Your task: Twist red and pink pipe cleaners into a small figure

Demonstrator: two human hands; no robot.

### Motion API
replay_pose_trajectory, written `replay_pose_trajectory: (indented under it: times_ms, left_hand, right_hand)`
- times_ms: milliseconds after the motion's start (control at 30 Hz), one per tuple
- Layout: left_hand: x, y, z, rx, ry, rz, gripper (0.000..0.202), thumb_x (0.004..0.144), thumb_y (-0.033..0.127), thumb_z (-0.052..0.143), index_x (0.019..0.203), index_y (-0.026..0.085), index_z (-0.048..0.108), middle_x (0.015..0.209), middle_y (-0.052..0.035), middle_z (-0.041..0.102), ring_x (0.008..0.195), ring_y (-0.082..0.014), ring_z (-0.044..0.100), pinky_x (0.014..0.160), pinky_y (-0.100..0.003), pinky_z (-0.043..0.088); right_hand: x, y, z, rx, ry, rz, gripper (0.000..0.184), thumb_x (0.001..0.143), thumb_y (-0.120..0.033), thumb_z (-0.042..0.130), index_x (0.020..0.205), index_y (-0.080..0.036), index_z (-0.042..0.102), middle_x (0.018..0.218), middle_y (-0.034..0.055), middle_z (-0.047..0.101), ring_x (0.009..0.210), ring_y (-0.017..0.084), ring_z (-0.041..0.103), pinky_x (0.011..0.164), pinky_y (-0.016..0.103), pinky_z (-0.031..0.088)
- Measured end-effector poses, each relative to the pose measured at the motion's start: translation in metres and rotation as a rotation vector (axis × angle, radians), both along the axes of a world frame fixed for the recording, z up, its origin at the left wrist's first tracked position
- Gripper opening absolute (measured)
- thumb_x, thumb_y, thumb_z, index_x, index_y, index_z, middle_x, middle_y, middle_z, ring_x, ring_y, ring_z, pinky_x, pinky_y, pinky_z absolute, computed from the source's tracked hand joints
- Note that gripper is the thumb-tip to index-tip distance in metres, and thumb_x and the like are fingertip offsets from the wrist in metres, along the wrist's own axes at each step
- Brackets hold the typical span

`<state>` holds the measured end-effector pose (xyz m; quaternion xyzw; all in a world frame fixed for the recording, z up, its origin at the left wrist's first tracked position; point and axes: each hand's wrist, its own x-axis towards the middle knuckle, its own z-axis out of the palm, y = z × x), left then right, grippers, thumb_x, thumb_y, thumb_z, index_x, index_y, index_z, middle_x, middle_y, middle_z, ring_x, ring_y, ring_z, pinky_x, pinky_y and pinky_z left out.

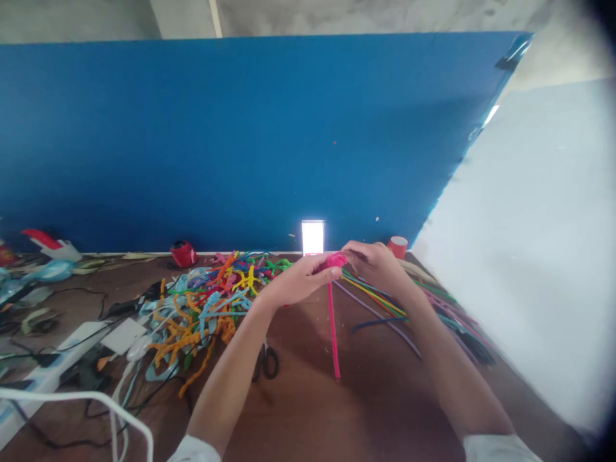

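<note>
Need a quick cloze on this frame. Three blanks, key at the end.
1. The thin stem hanging below the left hand is coloured ____.
2. The big panel behind the table is ____.
3. The scissors lie beside the person's ____ forearm.

Missing words: pink; blue; left.

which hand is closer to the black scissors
Left. The left hand is forward of the black scissors and slightly to their right; the right hand is also forward, but farther right, past the hanging pink stem.
</note>
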<state>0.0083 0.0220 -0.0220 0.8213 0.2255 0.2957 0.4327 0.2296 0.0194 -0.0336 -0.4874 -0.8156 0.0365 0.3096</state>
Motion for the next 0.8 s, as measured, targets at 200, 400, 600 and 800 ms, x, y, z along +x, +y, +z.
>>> replay_pose_trajectory:
  times_ms: [200, 400, 600, 800]
  left_hand:
    - [-0.002, 0.011, -0.012, -0.019, -0.018, 0.106, 0.042, 0.099, 0.051, 0.039, 0.090, 0.015, 0.060, 0.077, -0.0016, 0.051, 0.065, -0.0107, 0.041, 0.059, -0.023, 0.033]
    - [0.001, 0.018, -0.020, -0.057, -0.024, 0.167, 0.046, 0.097, 0.055, 0.040, 0.087, 0.015, 0.059, 0.069, -0.0005, 0.049, 0.060, -0.0108, 0.043, 0.054, -0.023, 0.033]
    - [0.006, 0.018, -0.021, -0.029, -0.041, 0.177, 0.044, 0.096, 0.054, 0.043, 0.082, 0.015, 0.056, 0.064, 0.0006, 0.048, 0.059, -0.0105, 0.043, 0.055, -0.023, 0.033]
    - [0.006, 0.016, -0.020, -0.035, -0.088, 0.204, 0.034, 0.097, 0.047, 0.046, 0.103, 0.016, 0.056, 0.078, -0.0010, 0.053, 0.070, -0.0127, 0.049, 0.063, -0.024, 0.040]
  right_hand:
    - [-0.010, -0.004, -0.003, -0.027, -0.054, 0.071, 0.027, 0.096, -0.029, 0.045, 0.081, -0.022, 0.066, 0.067, 0.0004, 0.065, 0.058, 0.013, 0.053, 0.057, 0.027, 0.033]
    - [-0.021, -0.009, 0.002, 0.036, 0.215, 0.137, 0.018, 0.091, -0.021, 0.051, 0.093, -0.021, 0.068, 0.093, 0.0058, 0.069, 0.089, 0.019, 0.062, 0.080, 0.031, 0.045]
    - [-0.028, -0.009, -0.004, -0.029, 0.357, 0.205, 0.035, 0.090, -0.015, 0.048, 0.119, -0.025, 0.064, 0.112, 0.0058, 0.071, 0.100, 0.021, 0.064, 0.090, 0.035, 0.048]
    - [-0.031, -0.007, -0.007, 0.007, 0.373, 0.129, 0.036, 0.092, -0.015, 0.042, 0.118, -0.023, 0.067, 0.112, 0.0056, 0.072, 0.099, 0.021, 0.066, 0.088, 0.034, 0.049]
